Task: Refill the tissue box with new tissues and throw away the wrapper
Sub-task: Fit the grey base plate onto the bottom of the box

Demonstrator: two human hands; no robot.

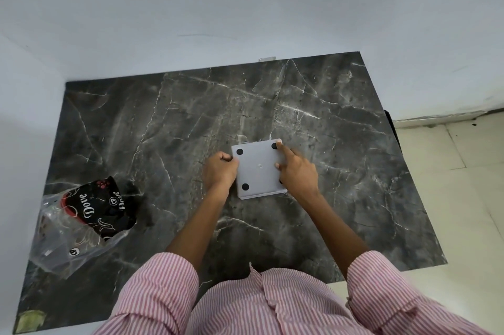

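Note:
A grey square tissue box (257, 169) lies upside down in the middle of the dark marble table (163, 121), its flat base with black round feet facing up. My left hand (219, 171) grips the box's left edge with curled fingers. My right hand (296, 172) rests on the right side of the base, index finger stretched toward the far right foot. At the table's left edge lies a clear plastic wrapper (81, 225) with black "Dove" print, crumpled and open. The tissues themselves are not visible.
White walls close off the table at the back and left. Pale floor tiles (463, 198) lie to the right of the table's edge. A yellowish patch (30, 319) marks the near left corner. My striped shirt fills the bottom of the view.

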